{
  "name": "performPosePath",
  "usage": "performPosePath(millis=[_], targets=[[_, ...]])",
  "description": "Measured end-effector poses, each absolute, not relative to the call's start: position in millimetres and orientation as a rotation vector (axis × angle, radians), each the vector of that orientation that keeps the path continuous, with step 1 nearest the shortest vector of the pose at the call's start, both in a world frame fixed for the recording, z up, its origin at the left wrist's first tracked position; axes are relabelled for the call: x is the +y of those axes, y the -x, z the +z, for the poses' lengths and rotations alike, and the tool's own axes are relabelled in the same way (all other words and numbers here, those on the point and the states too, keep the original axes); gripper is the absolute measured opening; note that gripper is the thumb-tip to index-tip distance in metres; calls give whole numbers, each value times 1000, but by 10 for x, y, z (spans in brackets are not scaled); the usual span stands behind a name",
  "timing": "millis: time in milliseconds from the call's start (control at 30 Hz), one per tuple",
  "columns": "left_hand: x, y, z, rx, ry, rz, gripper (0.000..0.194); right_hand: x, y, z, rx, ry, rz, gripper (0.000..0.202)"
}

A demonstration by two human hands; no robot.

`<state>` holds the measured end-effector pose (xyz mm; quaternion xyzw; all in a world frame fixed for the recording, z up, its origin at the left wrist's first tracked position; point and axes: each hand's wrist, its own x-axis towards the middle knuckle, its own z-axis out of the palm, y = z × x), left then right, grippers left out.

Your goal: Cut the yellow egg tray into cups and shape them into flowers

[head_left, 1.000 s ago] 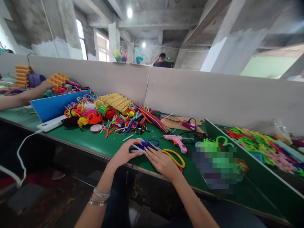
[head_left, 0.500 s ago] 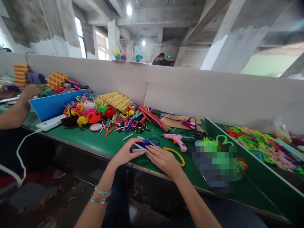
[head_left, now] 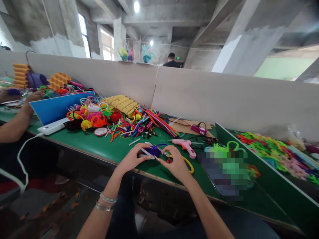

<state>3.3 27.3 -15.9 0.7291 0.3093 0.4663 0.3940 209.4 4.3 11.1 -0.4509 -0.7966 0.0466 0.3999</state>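
Pinching white strips [head_left: 147,152] between thumb and fingers of the left hand [head_left: 129,159], closed only as far as the strips allow. Curving the right hand [head_left: 176,163] opposite, with thumb and forefinger parted and thumb tip near the strips' ends; cannot tell whether gripping anything with it. Have a fuzzy purple bundle [head_left: 155,151] between both hands, beside the strips, over the green table [head_left: 104,146] near its front edge.

Can see scissors [head_left: 190,164] partly hidden behind the right hand, by a yellow handle loop. Find beyond them a pink glue gun [head_left: 185,143], on its side with nozzle to the left, and farther back brown cardboard [head_left: 180,127].

Leftward, see a bunch of long pipe cleaners [head_left: 160,122], a colourful heap [head_left: 98,116] with a yellow molded tray [head_left: 122,103] behind it, then a white power strip [head_left: 53,126] against a blue board [head_left: 62,108], and past that a co-worker's arm [head_left: 16,126].

Rightward, see a partly blurred phone [head_left: 216,174], then a green divider [head_left: 264,179], with bright fuzzy pieces [head_left: 281,156] heaped behind.
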Motion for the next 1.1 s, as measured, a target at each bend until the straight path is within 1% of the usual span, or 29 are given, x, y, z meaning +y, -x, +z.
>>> performPosePath(millis=[100, 167, 300, 400, 600, 900, 1100], targets=[[274, -34, -150, 797, -1871, 1180, 35, 60, -2085, 51, -1994, 1212, 288, 42], [275, -39, -143, 793, -1876, 1183, 35, 71, -2075, 7, -1979, 1235, 432, 51], [286, -51, -146, 797, -1892, 1197, 34, 106, -2082, -54, -1982, 1222, 693, 53], [298, -55, -157, 810, -1904, 1202, 33, 138, -2114, -73, -1954, 1203, 795, 51], [290, -56, -149, 827, -1898, 1191, 32, 149, -2150, -71, -1962, 1165, 819, 52], [294, -52, -161, 902, -1897, 1180, 30, 159, -2127, -88, -1979, 1186, 689, 49], [310, -10, -157, 881, -1882, 1154, 32, 153, -2130, -74, -1991, 1200, 676, 48]])
